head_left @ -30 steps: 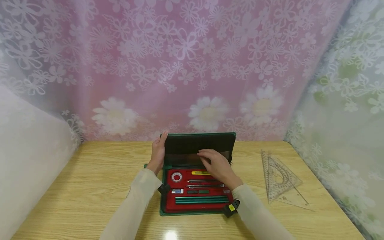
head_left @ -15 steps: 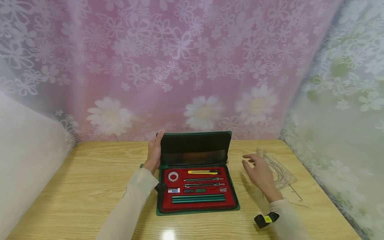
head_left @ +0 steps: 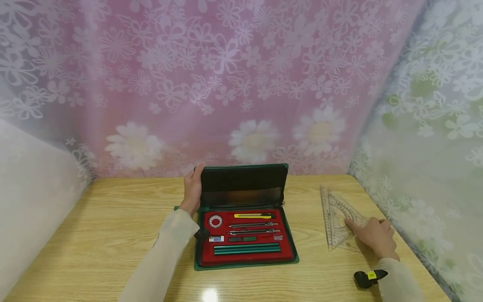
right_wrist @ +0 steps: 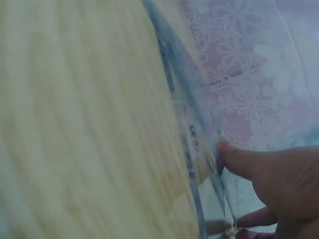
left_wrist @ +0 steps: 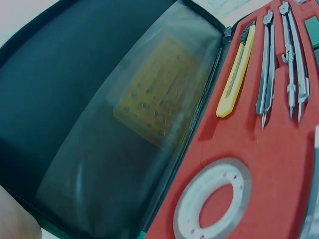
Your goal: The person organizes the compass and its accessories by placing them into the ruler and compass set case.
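Note:
My left hand [head_left: 193,191] grips the left edge of the raised lid [head_left: 241,179] of a green zippered drawing-set case, thumb in front. A yellow stencil template [left_wrist: 159,94] lies in the lid's clear pocket in the left wrist view. To the right, my right hand [head_left: 377,239] pinches the right side of the clear set squares [head_left: 333,222], which overlap each other. In the right wrist view, the thumb is on one face of the clear plastic [right_wrist: 192,134] and fingertips show at its lower edge.
The case's red tray [head_left: 245,261] holds a yellow utility knife [head_left: 253,216], two compasses, a white ring [head_left: 215,221], an eraser [head_left: 216,239] and green rods [head_left: 247,249]. Flowered curtains [head_left: 241,84] stand behind the wooden table [head_left: 124,235] and at its sides.
My right hand has left the lid's pocket and moved right, across the table, to the set squares, which it now pinches. My left hand keeps its grip on the lid.

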The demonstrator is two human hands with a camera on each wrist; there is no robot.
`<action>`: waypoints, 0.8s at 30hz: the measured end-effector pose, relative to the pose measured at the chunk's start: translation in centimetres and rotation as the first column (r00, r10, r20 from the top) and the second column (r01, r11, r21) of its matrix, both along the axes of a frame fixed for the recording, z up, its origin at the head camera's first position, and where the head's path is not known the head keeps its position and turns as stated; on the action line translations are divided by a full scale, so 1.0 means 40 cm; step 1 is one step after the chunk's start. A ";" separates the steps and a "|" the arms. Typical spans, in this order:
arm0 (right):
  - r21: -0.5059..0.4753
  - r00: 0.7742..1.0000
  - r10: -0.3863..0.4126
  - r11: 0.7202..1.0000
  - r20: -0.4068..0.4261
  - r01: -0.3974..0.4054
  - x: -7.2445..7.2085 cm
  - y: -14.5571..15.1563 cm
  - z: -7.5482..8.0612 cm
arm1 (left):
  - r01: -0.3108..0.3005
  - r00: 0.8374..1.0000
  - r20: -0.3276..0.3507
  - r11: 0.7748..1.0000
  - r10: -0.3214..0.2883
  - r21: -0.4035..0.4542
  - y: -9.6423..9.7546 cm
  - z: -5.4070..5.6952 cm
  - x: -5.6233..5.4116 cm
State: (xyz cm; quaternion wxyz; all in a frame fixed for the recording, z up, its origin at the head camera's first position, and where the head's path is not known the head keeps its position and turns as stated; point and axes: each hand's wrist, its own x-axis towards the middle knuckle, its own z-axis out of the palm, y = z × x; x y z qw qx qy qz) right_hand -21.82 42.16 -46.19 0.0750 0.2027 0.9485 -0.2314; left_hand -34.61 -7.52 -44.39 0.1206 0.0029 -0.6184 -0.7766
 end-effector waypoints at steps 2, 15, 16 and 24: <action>0.001 1.000 0.001 1.000 -0.014 -0.001 -0.002 0.006 -0.002 | -0.023 1.000 -0.011 1.000 0.022 -0.011 0.005 0.006 0.001; -0.205 0.939 -0.168 0.973 -0.299 0.109 0.010 0.014 -0.044 | -0.039 0.999 -0.012 0.997 0.038 -0.072 0.017 0.075 0.059; -0.242 0.923 -0.196 0.963 -0.331 0.118 0.013 0.011 -0.041 | -0.033 0.999 -0.011 0.997 0.032 -0.068 0.016 0.069 0.054; -0.392 0.866 -0.210 0.920 -0.454 0.017 0.030 -0.020 -0.003 | -0.023 1.000 -0.014 1.000 0.023 -0.009 0.010 0.013 0.006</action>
